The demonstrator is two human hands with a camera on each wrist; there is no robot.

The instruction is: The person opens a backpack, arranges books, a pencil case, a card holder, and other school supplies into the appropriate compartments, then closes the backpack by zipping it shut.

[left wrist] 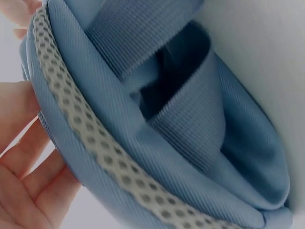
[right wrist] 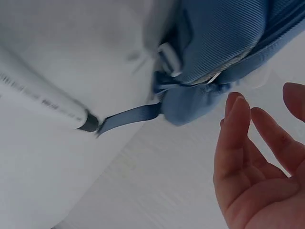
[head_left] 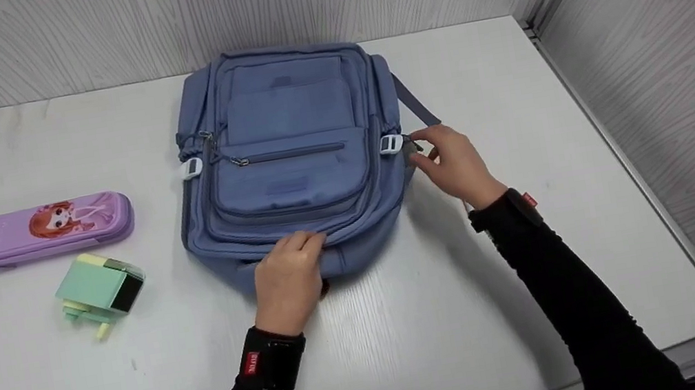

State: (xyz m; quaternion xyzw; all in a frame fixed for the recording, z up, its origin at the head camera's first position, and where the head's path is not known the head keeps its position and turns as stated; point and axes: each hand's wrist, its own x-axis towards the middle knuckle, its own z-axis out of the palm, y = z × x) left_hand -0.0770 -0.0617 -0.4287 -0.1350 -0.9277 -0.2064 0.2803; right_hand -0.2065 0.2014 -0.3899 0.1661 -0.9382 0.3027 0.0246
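A blue backpack (head_left: 289, 112) lies front side up on the white table. My left hand (head_left: 288, 281) grips its near edge, fingers curled over the fabric. In the left wrist view, those fingers (left wrist: 35, 186) lie against blue cloth beside a pale mesh band (left wrist: 102, 145), with a wide looped strap (left wrist: 195, 114) next to it. My right hand (head_left: 455, 167) is at the bag's right side, thumb and forefinger right by a white buckle (head_left: 391, 144). The right wrist view shows its fingertips (right wrist: 233, 107) apart, with nothing visibly pinched between them.
A purple pencil case (head_left: 46, 229) with a cartoon figure lies at the left. Near it is a mint-green and yellow boxy item (head_left: 94, 287) with a black face. A white printed tube (right wrist: 43, 93) with a black tip lies by the bag's strap end (right wrist: 131, 118).
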